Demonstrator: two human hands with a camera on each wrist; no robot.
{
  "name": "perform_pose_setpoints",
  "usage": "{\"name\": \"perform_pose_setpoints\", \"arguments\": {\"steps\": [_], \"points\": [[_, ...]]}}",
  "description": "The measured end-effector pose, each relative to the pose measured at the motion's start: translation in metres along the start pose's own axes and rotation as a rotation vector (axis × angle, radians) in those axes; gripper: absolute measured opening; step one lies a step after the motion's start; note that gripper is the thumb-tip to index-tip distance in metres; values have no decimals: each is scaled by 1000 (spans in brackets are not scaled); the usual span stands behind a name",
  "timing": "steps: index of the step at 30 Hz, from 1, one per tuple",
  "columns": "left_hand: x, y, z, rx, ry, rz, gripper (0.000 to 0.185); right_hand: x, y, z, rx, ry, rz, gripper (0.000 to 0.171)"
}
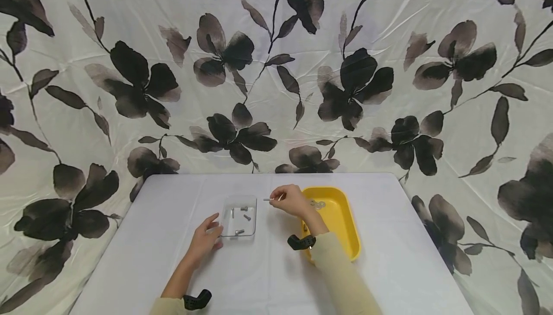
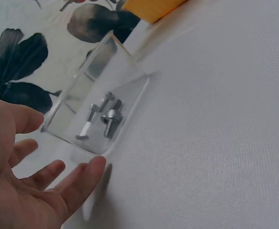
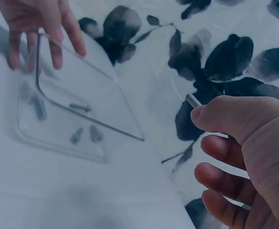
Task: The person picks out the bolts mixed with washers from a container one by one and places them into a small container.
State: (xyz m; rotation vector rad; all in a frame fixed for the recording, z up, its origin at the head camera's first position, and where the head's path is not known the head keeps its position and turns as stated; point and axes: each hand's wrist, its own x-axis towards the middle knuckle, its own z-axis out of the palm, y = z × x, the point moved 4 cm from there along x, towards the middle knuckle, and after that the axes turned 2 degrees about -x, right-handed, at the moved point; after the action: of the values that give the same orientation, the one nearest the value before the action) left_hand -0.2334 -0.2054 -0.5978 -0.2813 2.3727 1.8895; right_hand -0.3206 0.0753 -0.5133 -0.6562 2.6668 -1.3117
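My right hand (image 1: 291, 202) pinches a small silver bolt (image 1: 266, 199) between thumb and forefinger, its threaded end (image 3: 193, 100) poking out towards the left. It is held above the table, between the clear plastic box (image 1: 240, 224) and the yellow tray (image 1: 353, 231). My left hand (image 1: 205, 239) is at the near left side of the box, its spread fingers (image 2: 89, 179) right at the wall and rim. Several silver bolts (image 2: 112, 123) lie loose on the box's floor. The other fingers of the right hand curl loosely below the pinch.
Several flat washers (image 1: 318, 205) lie in the far part of the yellow tray, while my right forearm covers its near left side. A white cloth (image 1: 268, 276) covers the table. Behind it hangs a floral curtain (image 1: 302, 89).
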Motion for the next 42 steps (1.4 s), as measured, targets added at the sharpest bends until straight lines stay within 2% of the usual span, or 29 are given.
{"name": "perform_pose_setpoints", "arguments": {"steps": [10, 18, 32, 39, 42], "points": [[6, -11, 4, -116, -14, 4, 55, 11, -16, 21, -5, -19, -64, 5], [5, -11, 8, -115, 14, 15, 52, 18, -17, 38, 15, -42, -59, 5], [5, -15, 7, -122, 18, 16, 49, 25, -25, 65, 61, -82, -63, 5], [2, -15, 6, -137, 33, 16, 48, 24, -31, 77, 37, -87, -92, 7], [1, -15, 9, -146, 13, 25, 49, 22, -31, 79, 26, -85, -97, 8]]}}
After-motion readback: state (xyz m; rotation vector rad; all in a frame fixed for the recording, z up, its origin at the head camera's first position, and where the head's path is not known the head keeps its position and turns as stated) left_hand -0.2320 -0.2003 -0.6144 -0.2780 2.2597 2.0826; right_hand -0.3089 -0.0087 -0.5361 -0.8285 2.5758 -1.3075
